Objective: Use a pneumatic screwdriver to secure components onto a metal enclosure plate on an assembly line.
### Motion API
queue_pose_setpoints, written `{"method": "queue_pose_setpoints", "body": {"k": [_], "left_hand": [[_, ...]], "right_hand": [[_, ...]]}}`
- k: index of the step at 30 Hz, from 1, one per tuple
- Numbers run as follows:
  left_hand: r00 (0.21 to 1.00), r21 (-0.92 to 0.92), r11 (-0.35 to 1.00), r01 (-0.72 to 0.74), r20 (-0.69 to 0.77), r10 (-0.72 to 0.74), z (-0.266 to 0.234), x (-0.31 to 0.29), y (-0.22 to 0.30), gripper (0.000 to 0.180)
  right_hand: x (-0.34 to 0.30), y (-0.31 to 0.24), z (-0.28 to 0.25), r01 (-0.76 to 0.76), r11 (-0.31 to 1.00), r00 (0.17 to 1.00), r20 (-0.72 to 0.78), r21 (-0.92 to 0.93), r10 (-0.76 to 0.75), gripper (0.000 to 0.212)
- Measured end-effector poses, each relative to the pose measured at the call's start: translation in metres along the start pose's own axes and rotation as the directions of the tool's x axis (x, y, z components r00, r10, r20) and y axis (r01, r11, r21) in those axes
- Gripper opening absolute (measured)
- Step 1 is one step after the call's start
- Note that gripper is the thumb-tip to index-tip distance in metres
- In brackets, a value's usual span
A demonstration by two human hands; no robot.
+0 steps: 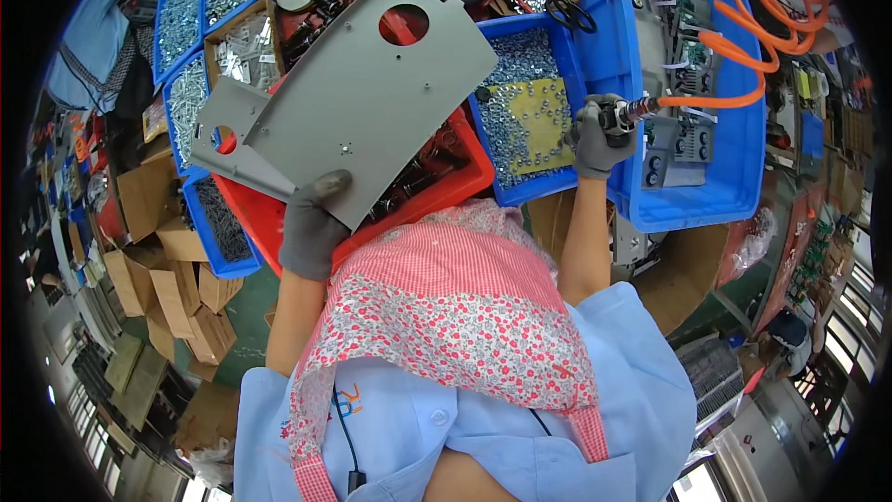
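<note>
My left hand [316,223], in a grey glove, grips the lower edge of a grey sheet-metal panel [372,84], its thumb on top and its other fingers hidden underneath. The panel has a large round hole and lies tilted over a red tray [465,188] of dark parts. My right hand [602,141], gloved too, is closed round an air-powered tool [617,117] fed by an orange coiled hose [734,100]. That hand is above the right rim of a blue bin [509,193] of small metal fasteners, where a yellow card [528,135] carries several loose pieces.
A large blue crate [688,214] at the right holds circuit boards [688,74] and grey parts. Scissors [569,15] lie behind the fastener bin. Blue bins of screws [189,98] stand at left, cardboard boxes [181,302] below them. Another person [98,33] is at far left.
</note>
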State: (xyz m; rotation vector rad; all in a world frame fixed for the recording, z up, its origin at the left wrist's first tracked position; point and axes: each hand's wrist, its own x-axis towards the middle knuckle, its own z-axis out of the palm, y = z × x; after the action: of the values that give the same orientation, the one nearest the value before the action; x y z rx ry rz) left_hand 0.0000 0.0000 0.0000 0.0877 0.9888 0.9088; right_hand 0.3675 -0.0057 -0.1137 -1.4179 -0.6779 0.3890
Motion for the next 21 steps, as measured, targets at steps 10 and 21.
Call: {"method": "queue_pose_setpoints", "body": {"k": [10, 21], "left_hand": [[0.998, -0.011, 0.998, 0.06, 0.024, -0.06, 0.008, -0.001, -0.011, 0.047], [1.0, 0.223, 0.975, 0.016, 0.007, -0.018, 0.012, -0.013, -0.024, 0.046]], "right_hand": [[-0.008, -0.031, 0.014, -0.114, 0.971, 0.993, 0.01, 0.211, 0.115, 0.027], [-0.046, -0.177, 0.025, -0.173, 0.758, 0.958, 0.288, 0.63, -0.021, 0.024]]}}
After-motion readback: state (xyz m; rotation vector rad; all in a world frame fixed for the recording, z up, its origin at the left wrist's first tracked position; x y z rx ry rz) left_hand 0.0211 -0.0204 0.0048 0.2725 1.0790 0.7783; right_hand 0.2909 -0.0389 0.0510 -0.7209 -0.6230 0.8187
